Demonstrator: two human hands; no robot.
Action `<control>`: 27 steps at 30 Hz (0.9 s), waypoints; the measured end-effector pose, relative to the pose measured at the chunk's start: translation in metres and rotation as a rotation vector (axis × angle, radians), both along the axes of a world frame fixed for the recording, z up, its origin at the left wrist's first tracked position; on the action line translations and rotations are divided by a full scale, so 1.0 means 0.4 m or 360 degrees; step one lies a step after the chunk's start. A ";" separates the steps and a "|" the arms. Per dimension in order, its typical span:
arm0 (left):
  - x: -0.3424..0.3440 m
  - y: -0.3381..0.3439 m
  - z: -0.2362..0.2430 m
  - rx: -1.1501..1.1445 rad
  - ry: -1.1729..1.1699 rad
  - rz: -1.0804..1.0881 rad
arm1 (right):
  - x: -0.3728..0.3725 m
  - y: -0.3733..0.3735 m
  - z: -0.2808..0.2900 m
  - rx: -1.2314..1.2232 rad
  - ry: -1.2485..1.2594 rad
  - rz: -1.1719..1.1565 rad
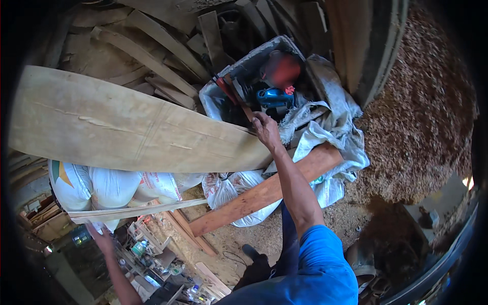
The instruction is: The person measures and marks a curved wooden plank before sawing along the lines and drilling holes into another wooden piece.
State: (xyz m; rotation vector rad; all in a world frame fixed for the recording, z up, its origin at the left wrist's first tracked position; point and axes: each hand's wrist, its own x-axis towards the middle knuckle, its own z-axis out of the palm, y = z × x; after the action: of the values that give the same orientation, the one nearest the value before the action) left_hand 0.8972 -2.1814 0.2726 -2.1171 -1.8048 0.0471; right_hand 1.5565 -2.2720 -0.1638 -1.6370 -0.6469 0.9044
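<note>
My right hand (265,128) reaches forward to an open grey crate (218,94) and is closed around a slim dark wooden stick (239,96) that leans out of it. The hand sits right at the tip of a broad pale plank (127,124) that runs off to the left. In the crate lie a blue power tool (274,96) and a round red object (282,70). My left hand (100,238) is low at the left, blurred, just beneath a thin pale wood strip (137,209). Its grip is unclear.
White sacks (112,185) lie under the plank, and a reddish board (264,190) slants across them. Crumpled white sacking (330,127) drapes beside the crate. Curved boards (152,51) are stacked behind, a sawdust heap (422,117) lies right, and a cluttered bench with bottles (152,256) stands below left.
</note>
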 end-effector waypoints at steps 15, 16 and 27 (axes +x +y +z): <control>0.096 0.419 0.171 0.0017 -0.0076 0.0626 | -0.035 0.480 -0.029 0.0089 -0.0012 0.1083; 0.100 0.410 0.183 0.0024 -0.0013 0.0641 | -0.057 0.539 -0.034 0.0132 -0.0173 0.0998; 0.120 0.405 0.140 -0.0010 -0.0186 0.0565 | -0.058 0.850 -0.251 -0.0464 -0.0907 0.0585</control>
State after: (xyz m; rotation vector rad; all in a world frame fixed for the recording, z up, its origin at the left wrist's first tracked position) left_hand 0.9454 -2.0195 0.3288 -1.8115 -2.2316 0.0189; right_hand 1.5335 -1.9322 -0.2641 -2.1043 -1.2877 0.8121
